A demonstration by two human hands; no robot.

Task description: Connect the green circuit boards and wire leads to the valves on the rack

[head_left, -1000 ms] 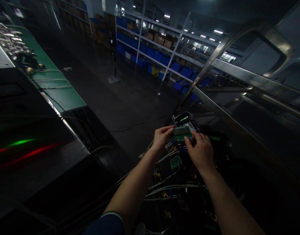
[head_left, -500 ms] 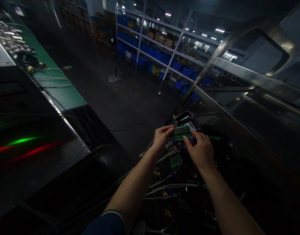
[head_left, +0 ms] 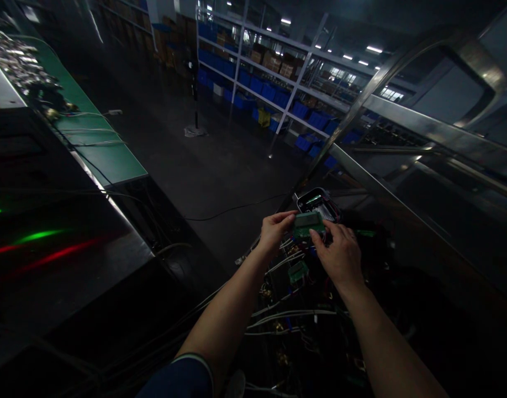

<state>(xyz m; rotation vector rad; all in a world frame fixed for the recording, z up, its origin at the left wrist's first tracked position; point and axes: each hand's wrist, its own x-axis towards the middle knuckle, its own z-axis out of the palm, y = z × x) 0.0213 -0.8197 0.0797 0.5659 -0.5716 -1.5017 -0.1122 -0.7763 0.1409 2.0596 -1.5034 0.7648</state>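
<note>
Between my two hands is a green circuit board (head_left: 308,222) with a grey display on its face. My left hand (head_left: 274,232) pinches its left edge between thumb and fingers. At the right edge, the thumb and fingers of my right hand (head_left: 339,250) grip the same board. Just behind it sits an open, light-rimmed housing (head_left: 317,200) with wires and parts inside. Another green display board (head_left: 298,272) lies below, among white cables (head_left: 286,316) and brass-coloured fittings. Much of the area under my hands is too dark to make out.
At left stands a metal-edged cabinet (head_left: 71,232) with green and red lights, beside a green bench top (head_left: 108,160) holding piled metal parts (head_left: 21,66). A bent metal tube frame (head_left: 361,105) rises at right. Shelves with blue bins (head_left: 274,94) stand behind. A cable (head_left: 228,211) crosses the floor.
The view has shifted very slightly. Both hands keep the board in nearly the same place, and nothing is taken up or let go.
</note>
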